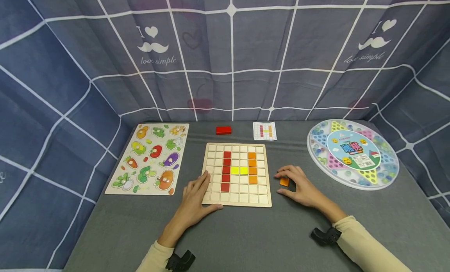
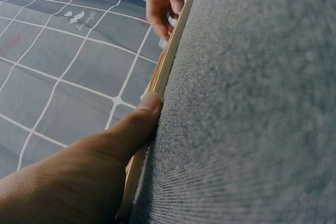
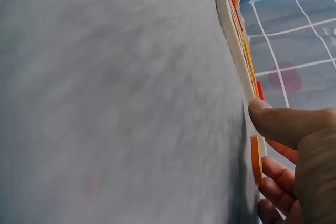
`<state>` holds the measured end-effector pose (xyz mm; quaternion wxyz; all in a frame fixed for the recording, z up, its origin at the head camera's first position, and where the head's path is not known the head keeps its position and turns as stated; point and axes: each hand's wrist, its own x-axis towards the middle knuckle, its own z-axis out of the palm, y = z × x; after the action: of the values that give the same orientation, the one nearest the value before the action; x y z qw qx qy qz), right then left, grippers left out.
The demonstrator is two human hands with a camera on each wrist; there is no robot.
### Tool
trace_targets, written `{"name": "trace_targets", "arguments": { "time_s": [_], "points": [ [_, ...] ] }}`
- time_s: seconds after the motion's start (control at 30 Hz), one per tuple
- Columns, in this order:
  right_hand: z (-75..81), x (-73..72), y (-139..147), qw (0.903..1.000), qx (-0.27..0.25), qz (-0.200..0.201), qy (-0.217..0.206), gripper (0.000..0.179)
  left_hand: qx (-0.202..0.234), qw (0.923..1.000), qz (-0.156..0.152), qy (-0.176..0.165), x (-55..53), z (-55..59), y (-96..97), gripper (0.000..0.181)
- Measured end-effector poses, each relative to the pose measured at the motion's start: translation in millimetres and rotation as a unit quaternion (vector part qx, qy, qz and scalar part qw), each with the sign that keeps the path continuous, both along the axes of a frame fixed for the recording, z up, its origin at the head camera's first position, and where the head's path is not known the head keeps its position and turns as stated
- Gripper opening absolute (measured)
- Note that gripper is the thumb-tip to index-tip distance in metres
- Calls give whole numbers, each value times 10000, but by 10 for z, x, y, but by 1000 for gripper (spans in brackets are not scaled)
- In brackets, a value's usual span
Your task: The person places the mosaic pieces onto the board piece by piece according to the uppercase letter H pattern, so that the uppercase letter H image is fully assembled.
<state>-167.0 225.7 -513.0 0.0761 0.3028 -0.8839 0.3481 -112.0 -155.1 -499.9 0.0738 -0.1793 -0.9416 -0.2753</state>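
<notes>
A square wooden grid board (image 1: 213, 190) lies in front of me. It bears a column of red tiles (image 1: 226, 169), two yellow tiles (image 1: 239, 170) and a column of orange tiles (image 1: 252, 170). My left hand (image 1: 194, 205) rests at the board's lower left corner, fingers along the left edge and thumb against the near edge. To the right of the board, an orange square tile (image 1: 284, 182) lies on the table between the parted thumb and fingers of my right hand (image 1: 298, 186). In the right wrist view the orange tile (image 3: 256, 160) is close beside the fingertips.
Behind the board are a small red block (image 1: 223, 130) and a pattern card (image 1: 265, 131) with a matching colored grid. A vegetable puzzle board (image 1: 149, 159) lies at the left. At the right is a round game board (image 1: 353, 153). Grid-patterned cloth (image 1: 211, 49) encloses the table.
</notes>
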Motion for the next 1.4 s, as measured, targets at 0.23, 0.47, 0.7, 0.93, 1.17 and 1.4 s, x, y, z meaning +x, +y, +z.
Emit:
{"name": "trace_targets", "arguments": {
  "time_s": [0.23,0.47,0.7,0.93,1.17,1.4],
  "points": [
    [-6,55,183,9998,-137,63,-116,47,45,9999,-39,98,-11,-19,-9,104],
    [-66,26,211,9987,-470,-194,-102,42,-7,9998,-73,210,-8,-32,-15,104],
    [-86,12,223,9982,-550,-219,-113,35,56,9999,-48,95,-10,-26,-14,105],
    [-73,12,226,9982,-525,-249,-144,37,30,10000,-19,-21,-10,-6,-6,104],
    [-61,15,219,9982,-543,-223,-123,37,33,10000,-25,-10,-17,-21,-11,105],
    [-79,21,220,9984,-536,-199,-26,35,8,10000,-43,57,-7,-16,-6,105]
  ]
}}
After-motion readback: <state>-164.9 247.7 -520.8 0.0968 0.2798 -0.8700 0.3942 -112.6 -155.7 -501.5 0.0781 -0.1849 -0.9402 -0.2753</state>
